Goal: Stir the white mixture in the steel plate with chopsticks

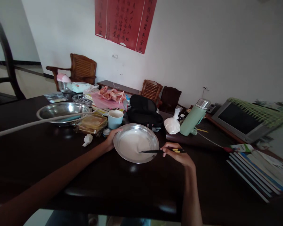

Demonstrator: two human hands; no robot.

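Observation:
A shallow metal bowl (153,138) with a whitish liquid (129,142) in it sits on the dark table in front of me. My left hand (111,139) grips its left rim; some of the fingers are hidden by the bowl. In my right hand (175,152), closed fingers hold black chopsticks (153,151) with gold bands near the back end. Their tips dip into the liquid near the bowl's middle. Just behind the bowl are a pale blue mug (115,120) and an open black case (143,110). A tied plastic bag of white powder (172,125) lies behind my right hand.
A green thermos (193,119) stands at the back right, with stacked books (257,169) nearer me. To the left are a larger metal basin (61,108), a yellowish lidded container (91,123) and a crumpled tissue (87,140). A pale rod (25,128) crosses over the basin.

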